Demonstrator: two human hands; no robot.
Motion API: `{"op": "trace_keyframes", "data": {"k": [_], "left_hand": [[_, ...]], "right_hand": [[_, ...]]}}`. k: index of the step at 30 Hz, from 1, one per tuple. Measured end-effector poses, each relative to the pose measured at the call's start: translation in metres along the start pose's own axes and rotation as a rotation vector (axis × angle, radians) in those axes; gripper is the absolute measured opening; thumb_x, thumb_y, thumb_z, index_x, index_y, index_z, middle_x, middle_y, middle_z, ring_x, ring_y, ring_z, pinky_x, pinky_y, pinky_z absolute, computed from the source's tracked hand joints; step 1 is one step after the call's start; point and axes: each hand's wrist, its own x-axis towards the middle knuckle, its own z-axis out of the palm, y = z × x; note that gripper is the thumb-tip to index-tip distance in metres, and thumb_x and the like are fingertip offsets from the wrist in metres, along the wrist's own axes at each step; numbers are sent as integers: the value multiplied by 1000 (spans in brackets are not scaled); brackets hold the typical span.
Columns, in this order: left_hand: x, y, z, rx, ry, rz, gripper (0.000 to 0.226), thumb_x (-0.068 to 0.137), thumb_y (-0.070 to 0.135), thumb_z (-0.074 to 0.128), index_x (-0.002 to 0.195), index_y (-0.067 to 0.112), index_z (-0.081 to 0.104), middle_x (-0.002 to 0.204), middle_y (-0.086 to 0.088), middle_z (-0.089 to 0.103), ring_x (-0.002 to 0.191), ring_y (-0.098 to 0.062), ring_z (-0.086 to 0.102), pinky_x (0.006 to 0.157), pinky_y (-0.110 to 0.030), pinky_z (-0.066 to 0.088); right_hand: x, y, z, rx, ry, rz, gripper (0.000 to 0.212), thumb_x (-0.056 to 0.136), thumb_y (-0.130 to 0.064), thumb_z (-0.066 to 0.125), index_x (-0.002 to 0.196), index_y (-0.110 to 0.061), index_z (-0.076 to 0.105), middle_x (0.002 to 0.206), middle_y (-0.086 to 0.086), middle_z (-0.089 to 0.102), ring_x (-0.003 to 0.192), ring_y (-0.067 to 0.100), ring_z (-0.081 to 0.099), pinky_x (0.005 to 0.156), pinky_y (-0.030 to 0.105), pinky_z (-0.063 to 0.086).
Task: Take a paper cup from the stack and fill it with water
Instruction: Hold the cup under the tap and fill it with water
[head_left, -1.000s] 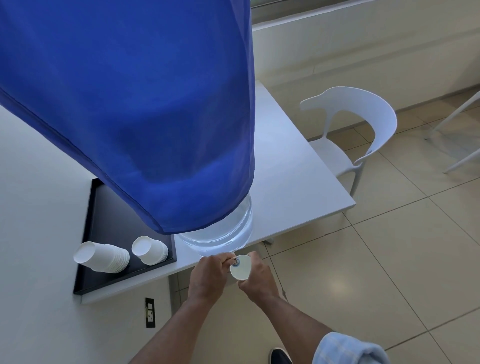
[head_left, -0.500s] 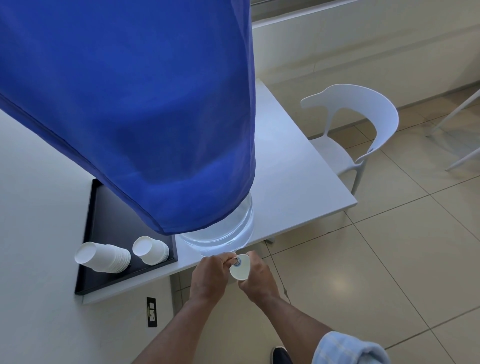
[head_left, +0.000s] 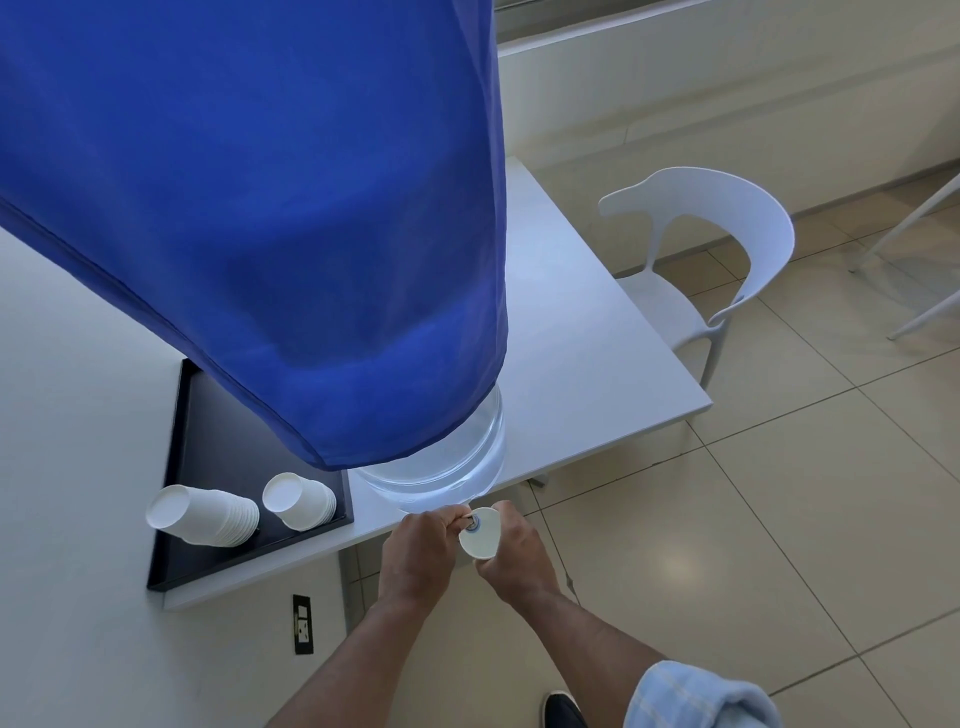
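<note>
My right hand (head_left: 511, 553) holds a white paper cup (head_left: 480, 535) under the small tap (head_left: 471, 524) at the table's front edge. My left hand (head_left: 418, 553) pinches that tap. Above it stands a large clear water bottle (head_left: 441, 467), mostly draped in a blue cloth cover (head_left: 260, 208). Two stacks of white paper cups lie on their sides on a black tray (head_left: 208, 441): a longer stack (head_left: 202, 514) and a shorter stack (head_left: 301, 501). Whether water is in the held cup cannot be made out.
The white table (head_left: 582, 353) ends just past the bottle. A white plastic chair (head_left: 717, 260) stands at its right side on the tiled floor. A wall socket (head_left: 303, 623) sits below the table edge. My dark shoe (head_left: 563, 712) is at the bottom.
</note>
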Motion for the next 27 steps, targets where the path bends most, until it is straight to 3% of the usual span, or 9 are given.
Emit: {"op": "trace_keyframes", "data": {"k": [5, 11, 17, 21, 24, 27], "left_hand": [[1, 1, 2, 50, 15, 43, 18, 102, 30, 67, 110, 26, 83, 95, 5, 83, 82, -18, 74, 71, -25, 54], [4, -2, 2, 101, 23, 68, 16, 100, 27, 69, 107, 25, 83, 92, 5, 85, 82, -22, 77, 72, -34, 62], [3, 0, 5, 78, 112, 75, 14, 97, 28, 73, 105, 24, 84, 98, 9, 85, 84, -14, 76, 67, -23, 50], [4, -1, 5, 87, 99, 50, 13, 98, 31, 71, 102, 28, 83, 96, 10, 84, 83, -16, 74, 70, -32, 58], [4, -1, 5, 95, 106, 44, 14, 98, 33, 71, 104, 29, 83, 97, 11, 83, 85, -15, 74, 71, -34, 60], [3, -1, 7, 106, 115, 48, 14, 99, 33, 70, 104, 29, 83, 98, 11, 83, 88, -15, 74, 72, -33, 58]], "right_hand": [[1, 2, -1, -20, 3, -5, 55, 74, -29, 88, 113, -30, 50, 105, -7, 64, 89, 11, 62, 66, 24, 58], [0, 3, -1, -32, -15, -8, 55, 74, -26, 88, 115, -28, 50, 107, -5, 63, 88, 11, 59, 62, 17, 49], [-1, 4, -1, -35, -33, -17, 57, 75, -28, 89, 119, -26, 52, 109, -4, 64, 90, 10, 58, 59, 8, 37], [1, 6, 0, -31, -27, -6, 53, 74, -25, 86, 114, -27, 51, 107, -4, 64, 89, 12, 58, 58, 10, 36], [1, 5, 1, -31, -28, 1, 53, 74, -25, 86, 113, -28, 51, 106, -5, 64, 89, 13, 59, 60, 14, 43], [1, 5, 2, -26, -31, 1, 52, 74, -25, 86, 113, -28, 51, 105, -5, 65, 87, 11, 59, 58, 12, 40]]}}
